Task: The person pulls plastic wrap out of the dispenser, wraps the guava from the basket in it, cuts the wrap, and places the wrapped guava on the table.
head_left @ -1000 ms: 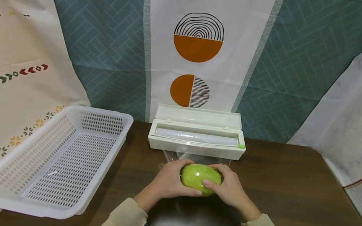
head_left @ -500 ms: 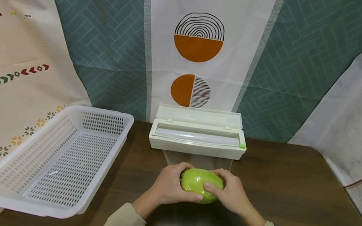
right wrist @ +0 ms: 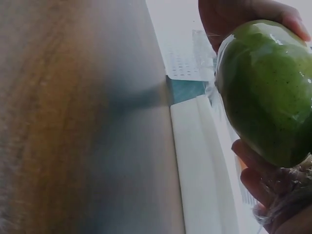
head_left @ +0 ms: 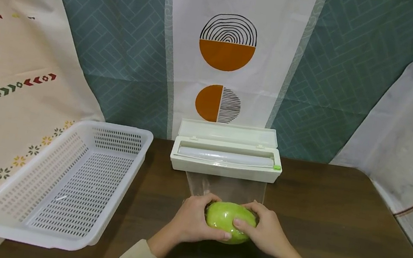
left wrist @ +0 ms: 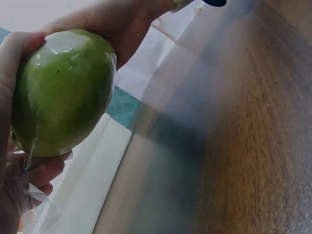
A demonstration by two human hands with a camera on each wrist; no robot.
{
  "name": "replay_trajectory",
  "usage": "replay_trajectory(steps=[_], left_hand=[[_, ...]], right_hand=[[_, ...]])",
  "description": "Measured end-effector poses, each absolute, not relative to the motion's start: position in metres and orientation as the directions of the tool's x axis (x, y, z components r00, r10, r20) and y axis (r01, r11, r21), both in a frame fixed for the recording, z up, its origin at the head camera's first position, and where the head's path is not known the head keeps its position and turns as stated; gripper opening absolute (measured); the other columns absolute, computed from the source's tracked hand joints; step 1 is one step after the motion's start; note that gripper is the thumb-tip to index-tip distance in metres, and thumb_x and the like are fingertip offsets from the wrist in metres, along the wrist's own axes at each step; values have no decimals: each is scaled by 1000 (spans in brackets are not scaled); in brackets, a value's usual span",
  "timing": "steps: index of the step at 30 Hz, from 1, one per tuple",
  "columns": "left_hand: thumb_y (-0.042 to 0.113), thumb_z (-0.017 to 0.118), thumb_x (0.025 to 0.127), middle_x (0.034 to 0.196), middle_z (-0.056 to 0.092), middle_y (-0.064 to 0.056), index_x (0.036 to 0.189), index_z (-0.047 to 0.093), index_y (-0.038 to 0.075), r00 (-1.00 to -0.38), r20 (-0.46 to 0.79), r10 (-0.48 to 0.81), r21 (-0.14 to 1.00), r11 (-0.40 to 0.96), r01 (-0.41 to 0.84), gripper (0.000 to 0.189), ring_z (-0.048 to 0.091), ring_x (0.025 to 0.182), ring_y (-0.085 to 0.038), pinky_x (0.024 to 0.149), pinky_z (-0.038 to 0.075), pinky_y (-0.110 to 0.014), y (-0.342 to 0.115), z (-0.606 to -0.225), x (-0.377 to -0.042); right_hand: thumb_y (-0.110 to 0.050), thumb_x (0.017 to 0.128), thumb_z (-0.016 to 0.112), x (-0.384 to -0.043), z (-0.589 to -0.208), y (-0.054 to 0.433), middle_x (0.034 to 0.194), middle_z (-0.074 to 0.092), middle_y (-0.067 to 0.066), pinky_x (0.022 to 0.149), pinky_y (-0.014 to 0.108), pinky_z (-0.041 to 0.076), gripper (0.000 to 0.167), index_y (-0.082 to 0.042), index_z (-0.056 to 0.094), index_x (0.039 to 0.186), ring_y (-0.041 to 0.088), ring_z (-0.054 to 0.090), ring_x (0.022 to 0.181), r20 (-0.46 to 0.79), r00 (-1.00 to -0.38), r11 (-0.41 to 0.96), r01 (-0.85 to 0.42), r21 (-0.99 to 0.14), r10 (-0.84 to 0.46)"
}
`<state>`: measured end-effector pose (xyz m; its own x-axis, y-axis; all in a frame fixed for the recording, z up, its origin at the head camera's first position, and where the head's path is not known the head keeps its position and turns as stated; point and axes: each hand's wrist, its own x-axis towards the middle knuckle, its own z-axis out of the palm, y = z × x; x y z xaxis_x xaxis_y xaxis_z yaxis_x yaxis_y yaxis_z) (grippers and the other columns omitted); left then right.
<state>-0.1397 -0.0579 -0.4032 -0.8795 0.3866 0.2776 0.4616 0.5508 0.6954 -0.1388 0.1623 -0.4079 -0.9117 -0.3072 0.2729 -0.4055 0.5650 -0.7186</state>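
Observation:
Between both hands is a glossy green mango point(head_left: 230, 222), with clear cling film point(head_left: 227, 187) drawn over it. My left hand point(head_left: 193, 220) grips its left end, thumb along the near side. The right hand point(head_left: 267, 230) holds the other end, its thumb pressed on the front. From the mango the film runs back to a white cling film dispenser point(head_left: 224, 170), whose lid stands raised and whose roll point(head_left: 225, 156) shows inside. Bunched film point(left wrist: 34, 195) hangs by the fingers in the left wrist view. In the right wrist view, film wrinkles over the fingers below the mango point(right wrist: 273, 92).
A white perforated plastic basket point(head_left: 90, 236) stands on the left of the dark wooden table point(head_left: 335, 226). Patterned cloths hang behind the table and at both sides. The dispenser sits near the table's back edge.
Both hands have drawn the mango toward the body, away from the dispenser. The film between them has lengthened and now lies flatter. The dispenser and basket stay in place.

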Motion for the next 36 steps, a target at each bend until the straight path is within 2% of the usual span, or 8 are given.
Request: replay_trajectory(steps=[2, 3, 6, 9, 18, 25, 31, 36], left_hand=[[55, 79, 61, 85, 65, 5, 105, 62, 14, -877, 275, 394, 698, 546, 464, 62, 53, 67, 0, 55, 45, -17, -58, -404, -140], [55, 80, 62, 85, 65, 4, 105, 62, 14, -877, 274, 396, 698, 545, 464, 62, 54, 67, 0, 55, 46, -17, -58, -404, -141], [53, 80, 62, 85, 66, 2, 106, 62, 13, -881, 252, 400, 712, 540, 448, 62, 56, 67, -1, 57, 47, -18, -59, -404, -146], [54, 80, 62, 87, 67, 1, 108, 62, 12, -890, 212, 403, 723, 548, 421, 65, 57, 69, -2, 59, 48, -18, -60, -407, -150], [56, 80, 63, 101, 66, 2, 119, 58, 16, -892, 164, 422, 743, 542, 393, 73, 59, 83, -7, 71, 50, -22, -61, -413, -156], [61, 80, 60, 137, 49, -1, 144, 37, 19, -888, 181, 423, 686, 593, 422, 103, 52, 117, -17, 93, 48, -40, -63, -410, -157], [43, 87, 61, 130, 48, 1, 135, 43, 19, -815, 219, 537, 584, 596, 550, 90, 51, 112, -13, 92, 48, -34, -62, -407, -155], [35, 87, 61, 121, 54, 1, 130, 47, 17, -796, 238, 557, 524, 616, 588, 82, 52, 105, -12, 88, 49, -30, -62, -407, -158]], right_hand=[[-32, 79, 73, -138, -408, 163, 103, 69, 5, 95, 55, 45, 36, -9, 67, 106, 48, 53, 117, 272, -908, 563, -412, -717, -318], [-33, 77, 75, -138, -408, 164, 107, 68, 6, 94, 54, 46, 42, -9, 65, 111, 46, 55, 115, 262, -906, 554, -412, -723, -333], [-36, 68, 83, -139, -408, 167, 115, 63, 4, 86, 42, 50, 73, -13, 53, 131, 30, 60, 105, 208, -897, 536, -404, -741, -389], [-41, 60, 87, -142, -409, 169, 121, 58, 0, 75, 29, 48, 92, -19, 44, 138, 16, 55, 95, 165, -880, 532, -408, -742, -445], [-52, 58, 85, -154, -417, 168, 118, 59, -4, 77, 28, 48, 82, -23, 53, 128, 13, 55, 96, 188, -876, 546, -431, -718, -444], [-51, 59, 85, -160, -419, 169, 113, 60, -6, 76, 27, 48, 80, -24, 53, 127, 12, 56, 93, 178, -874, 538, -428, -726, -453], [-48, 62, 84, -163, -422, 171, 113, 61, -4, 76, 27, 50, 78, -22, 52, 128, 12, 58, 94, 153, -873, 521, -408, -750, -463], [-51, 61, 84, -164, -422, 171, 114, 60, -3, 77, 29, 49, 81, -21, 53, 129, 13, 56, 95, 137, -879, 551, -400, -733, -456]])
